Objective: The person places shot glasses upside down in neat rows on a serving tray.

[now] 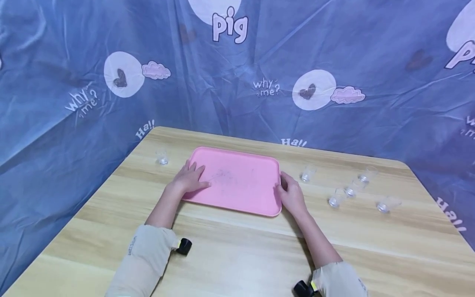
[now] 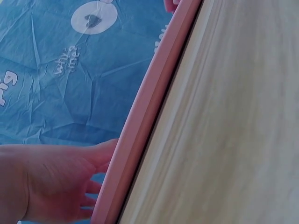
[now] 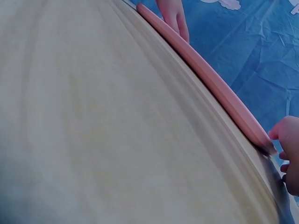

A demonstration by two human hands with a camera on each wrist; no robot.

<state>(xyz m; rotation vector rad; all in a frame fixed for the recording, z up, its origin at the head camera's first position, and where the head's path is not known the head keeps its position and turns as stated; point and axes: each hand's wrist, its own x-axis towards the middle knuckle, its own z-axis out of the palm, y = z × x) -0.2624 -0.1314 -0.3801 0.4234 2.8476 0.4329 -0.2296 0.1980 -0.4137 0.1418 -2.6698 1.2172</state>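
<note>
A pink rectangular tray (image 1: 241, 181) lies on the wooden table between my two hands. My left hand (image 1: 188, 179) rests across the tray's left side with its fingers spread; in the left wrist view the left hand (image 2: 60, 182) shows behind the tray's raised rim (image 2: 135, 126). At the right edge, my right hand (image 1: 292, 196) grips the tray, thumb on the rim and fingers along the outer side. The right wrist view shows the right hand (image 3: 290, 154) at the tray's corner, its fingers curled.
One small clear cup (image 1: 162, 159) stands left of the tray. Several more clear cups are on the right, among them a near one (image 1: 306, 175) and one farther right (image 1: 386, 205). A blue printed cloth (image 1: 230, 103) hangs behind the table (image 1: 237, 251).
</note>
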